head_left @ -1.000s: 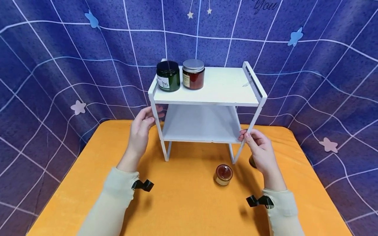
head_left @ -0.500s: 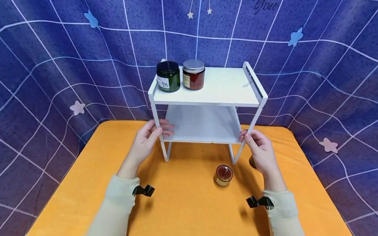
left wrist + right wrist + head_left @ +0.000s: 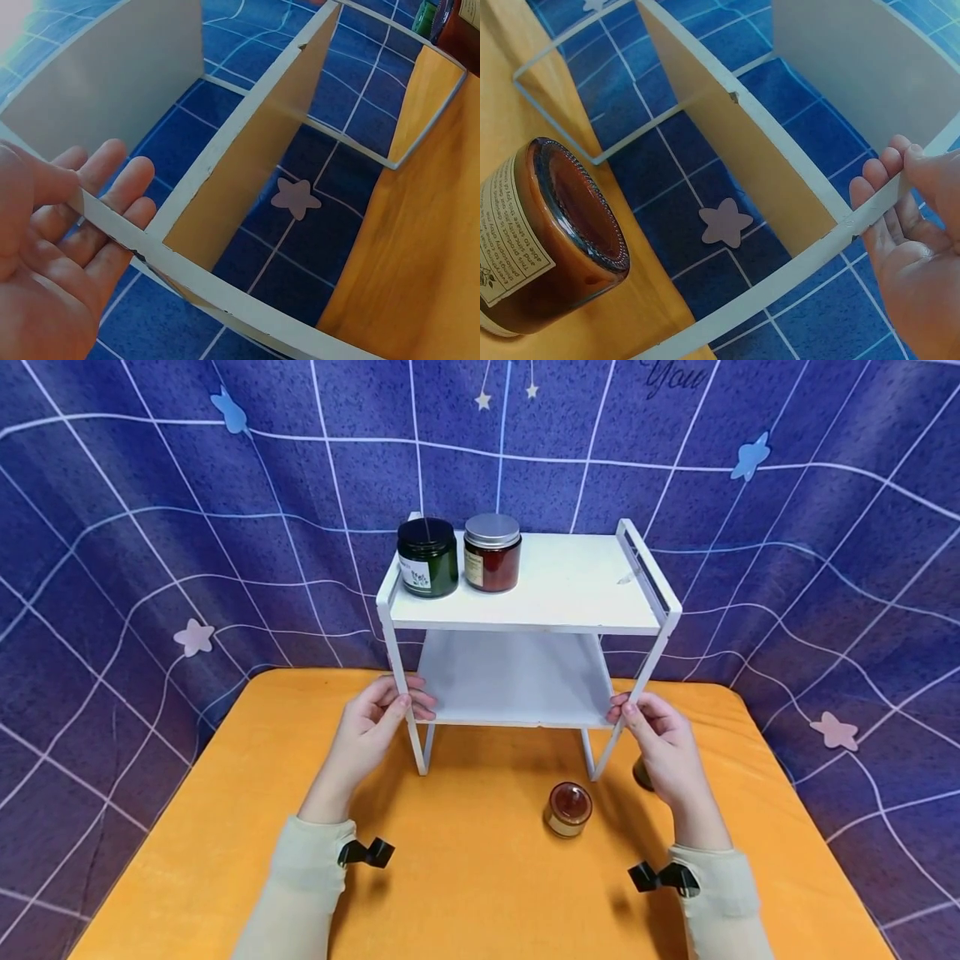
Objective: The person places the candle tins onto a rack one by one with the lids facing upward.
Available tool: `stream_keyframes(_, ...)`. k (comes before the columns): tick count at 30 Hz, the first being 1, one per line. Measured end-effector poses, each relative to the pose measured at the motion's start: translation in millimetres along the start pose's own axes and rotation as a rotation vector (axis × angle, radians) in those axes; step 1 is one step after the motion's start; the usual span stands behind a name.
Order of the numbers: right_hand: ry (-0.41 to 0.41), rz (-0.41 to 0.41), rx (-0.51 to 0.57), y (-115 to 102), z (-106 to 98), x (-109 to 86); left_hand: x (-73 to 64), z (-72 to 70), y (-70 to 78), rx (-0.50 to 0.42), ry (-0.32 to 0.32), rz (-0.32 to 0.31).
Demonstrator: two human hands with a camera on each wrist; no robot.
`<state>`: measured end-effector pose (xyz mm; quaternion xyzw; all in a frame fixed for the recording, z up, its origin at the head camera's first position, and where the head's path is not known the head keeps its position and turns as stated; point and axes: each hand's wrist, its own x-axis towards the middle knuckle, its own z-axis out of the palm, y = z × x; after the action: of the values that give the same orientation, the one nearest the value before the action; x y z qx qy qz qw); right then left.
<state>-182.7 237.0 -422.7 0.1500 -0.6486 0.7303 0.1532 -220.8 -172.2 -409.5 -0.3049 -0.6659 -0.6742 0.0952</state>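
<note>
A white two-tier shelf rack (image 3: 577,585) stands on the orange cloth between both hands. My left hand (image 3: 366,731) grips its left front post, thumb in front and fingers curled behind, level with the lower board (image 3: 517,681). On the other side my right hand (image 3: 666,752) pinches the right front post at the same height. In the left wrist view the post (image 3: 116,225) crosses between thumb and fingers. The right wrist view shows the same grip on the right post (image 3: 780,277). A dark green jar (image 3: 438,568) with a black lid and an amber jar (image 3: 498,567) with a silver lid sit on the top board's left.
A small amber jar (image 3: 567,810) with a pale label lies on the orange cloth (image 3: 480,877) in front of the rack. Another dark round object (image 3: 642,773) is mostly hidden behind the right hand. A blue curtain (image 3: 300,527) hangs close behind.
My left hand has moved down the left post from near its upper part to the lower board's level and closed round it. The right hand has kept its hold; the jars have stayed put.
</note>
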Motion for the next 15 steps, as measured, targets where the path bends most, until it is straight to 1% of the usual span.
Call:
stream_keyframes(4, -0.016, 0.008, -0.017, -2.5, -3.1, -1.0, -0.3, -0.3, -0.6, 0.017, -0.002, -0.005)
stream_keyframes(7, -0.013, 0.009, -0.028, -5.6, -8.1, -1.5, -0.5, -0.6, -0.7, 0.027, -0.002, -0.007)
stream_keyframes(15, 0.021, -0.022, -0.054, -13.6, -33.7, -3.2, -0.8, -1.5, -1.7, 0.031, 0.002, 0.002)
